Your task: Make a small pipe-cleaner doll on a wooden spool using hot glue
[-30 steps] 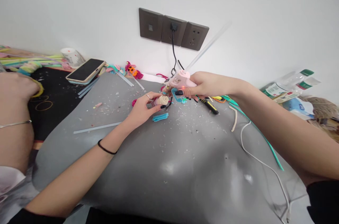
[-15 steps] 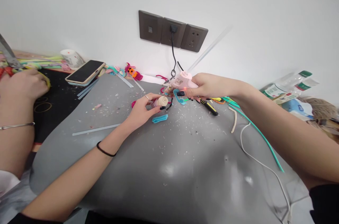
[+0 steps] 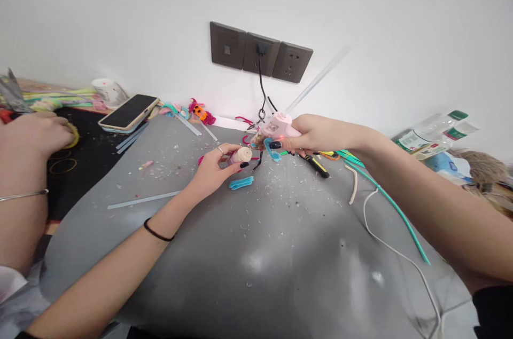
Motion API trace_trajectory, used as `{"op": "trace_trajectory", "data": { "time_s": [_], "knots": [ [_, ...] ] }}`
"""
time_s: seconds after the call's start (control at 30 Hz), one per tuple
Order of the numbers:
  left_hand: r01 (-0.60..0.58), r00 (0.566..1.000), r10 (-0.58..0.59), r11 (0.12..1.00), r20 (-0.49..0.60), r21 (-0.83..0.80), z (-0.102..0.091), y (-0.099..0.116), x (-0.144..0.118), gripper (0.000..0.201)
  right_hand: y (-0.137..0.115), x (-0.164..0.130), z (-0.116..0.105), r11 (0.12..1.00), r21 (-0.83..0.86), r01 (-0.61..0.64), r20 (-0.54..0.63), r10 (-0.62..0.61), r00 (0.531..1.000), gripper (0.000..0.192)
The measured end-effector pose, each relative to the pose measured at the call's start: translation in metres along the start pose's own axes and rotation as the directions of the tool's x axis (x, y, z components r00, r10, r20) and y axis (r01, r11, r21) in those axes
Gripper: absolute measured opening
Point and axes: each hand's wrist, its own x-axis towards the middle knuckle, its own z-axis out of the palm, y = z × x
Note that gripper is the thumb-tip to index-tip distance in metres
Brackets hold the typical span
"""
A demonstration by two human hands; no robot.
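My right hand [image 3: 304,133] is wrapped round a pink hot glue gun [image 3: 279,124], its nozzle end tilted down to the left. A long clear glue stick [image 3: 318,80] juts from the gun's back toward the wall. A blue curled pipe-cleaner piece [image 3: 273,151] shows by my right thumb; whether it is held I cannot tell. Closed round a small cream coiled roll [image 3: 242,155], my left hand [image 3: 218,167] is just left of the nozzle. Below it on the grey mat [image 3: 280,253] lies a folded blue pipe-cleaner piece [image 3: 241,183].
At the left, another person's hand [image 3: 36,133] rests near scissors [image 3: 14,93]. A phone [image 3: 129,113], a paper cup [image 3: 109,92] and an orange-and-magenta figure [image 3: 200,111] line the wall. A yellow-black-handled tool [image 3: 316,165], a white cable [image 3: 395,245] and plastic bottles [image 3: 433,133] are on the right.
The view has shifted slightly. Both hands keep their grips, the glue gun and cream roll staying close together. The other person's scissors have swung and opened a little at the left.
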Motion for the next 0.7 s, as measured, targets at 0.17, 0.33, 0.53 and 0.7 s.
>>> {"op": "trace_trajectory", "data": {
  "time_s": [0.17, 0.33, 0.53, 0.7],
  "knots": [
    [0.015, 1.0, -0.015, 1.0, -0.008, -0.02, -0.0002, 0.0007, 0.0007, 0.041, -0.001, -0.0002, 0.0007, 1.0, 0.008, -0.001, 0.009, 0.0, 1.0, 0.034],
    [0.016, 1.0, -0.016, 0.999, -0.015, -0.038, 0.0, -0.0004, 0.0013, 0.042, 0.0008, 0.001, 0.0011, 1.0, 0.003, 0.007, 0.018, -0.007, 1.0, 0.036],
    [0.023, 1.0, -0.024, 0.999, -0.017, -0.036, -0.0002, -0.0003, 0.0011, 0.041, -0.0013, -0.0006, -0.0001, 0.999, -0.043, -0.009, 0.024, 0.01, 1.0, 0.041],
    [0.026, 0.999, -0.027, 0.999, -0.018, -0.037, -0.0005, -0.0009, 0.0009, 0.042, -0.0025, -0.002, 0.0005, 0.999, -0.04, -0.02, 0.025, 0.021, 0.999, 0.042]
  ]
}}
